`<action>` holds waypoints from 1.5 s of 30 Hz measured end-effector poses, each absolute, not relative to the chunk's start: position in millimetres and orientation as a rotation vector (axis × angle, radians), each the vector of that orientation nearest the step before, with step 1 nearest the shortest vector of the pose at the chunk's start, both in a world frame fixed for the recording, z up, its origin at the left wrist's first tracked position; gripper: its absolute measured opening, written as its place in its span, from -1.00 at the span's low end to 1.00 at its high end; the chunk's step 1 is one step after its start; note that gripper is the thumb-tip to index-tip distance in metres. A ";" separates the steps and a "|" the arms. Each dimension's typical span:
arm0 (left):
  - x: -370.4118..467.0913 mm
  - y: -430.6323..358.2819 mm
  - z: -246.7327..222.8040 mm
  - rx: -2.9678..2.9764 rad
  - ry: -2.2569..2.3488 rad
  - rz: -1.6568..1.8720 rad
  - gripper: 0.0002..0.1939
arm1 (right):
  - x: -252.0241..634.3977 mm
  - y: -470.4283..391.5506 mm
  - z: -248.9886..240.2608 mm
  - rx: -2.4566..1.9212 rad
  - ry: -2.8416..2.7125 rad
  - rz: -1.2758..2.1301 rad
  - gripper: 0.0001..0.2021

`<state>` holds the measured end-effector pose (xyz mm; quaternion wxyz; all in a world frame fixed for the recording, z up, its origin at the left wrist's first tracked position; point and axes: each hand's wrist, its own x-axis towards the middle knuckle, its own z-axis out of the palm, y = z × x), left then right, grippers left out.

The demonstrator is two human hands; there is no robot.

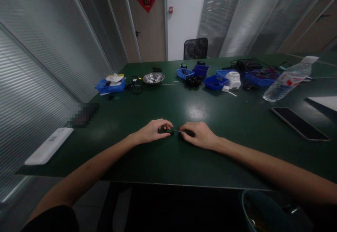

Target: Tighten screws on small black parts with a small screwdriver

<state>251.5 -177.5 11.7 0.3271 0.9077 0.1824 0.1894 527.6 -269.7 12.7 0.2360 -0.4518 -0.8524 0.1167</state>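
Observation:
Over the middle of the green table (126, 114), my left hand (152, 131) is closed around a small black part with green markings (169, 131). What exactly the part is, I cannot make out. My right hand (201, 134) grips a small screwdriver (188, 133) by its dark handle, with the thin metal shaft pointing left. The shaft's tip lies close to the part; whether they touch is too small to tell. Fingers hide much of both things.
Farther back stand a metal bowl (153, 79), a blue tray (112, 85) and several blue bins (216, 83). Rightward are a tilted water bottle (288, 80), a phone (300, 123) and tangled cables (260, 72). A white case (50, 146) lies left; a bucket (259, 211) stands below the table edge.

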 end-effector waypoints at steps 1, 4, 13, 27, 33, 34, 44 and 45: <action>251.2 -177.7 12.2 2.385 0.474 0.499 -0.62 | 527.6 -270.0 13.1 -1.231 -2.344 0.321 -0.77; 251.5 -179.1 15.4 2.420 0.441 0.493 -0.66 | 527.9 -270.7 14.2 -1.215 -2.356 0.325 -0.76; 255.1 -181.2 17.5 2.444 0.405 0.453 -0.77 | 526.7 -271.6 15.4 -1.195 -2.395 0.303 -0.75; 256.2 -179.7 15.5 2.460 0.369 0.448 -0.75 | 526.6 -272.9 11.1 -1.165 -2.436 0.246 -0.73; 256.5 -179.2 15.2 2.464 0.334 0.428 -0.78 | 524.9 -274.3 12.6 -1.158 -2.487 0.197 -0.72; 256.6 -179.2 14.8 2.463 0.327 0.429 -0.79 | 524.5 -274.6 13.4 -1.152 -2.496 0.193 -0.72; 257.3 -180.7 16.5 2.458 0.328 0.432 -0.78 | 524.9 -275.2 14.3 -1.104 -2.546 0.167 -0.71; 257.3 -180.8 16.9 2.460 0.329 0.427 -0.78 | 524.8 -275.3 14.1 -1.102 -2.547 0.163 -0.71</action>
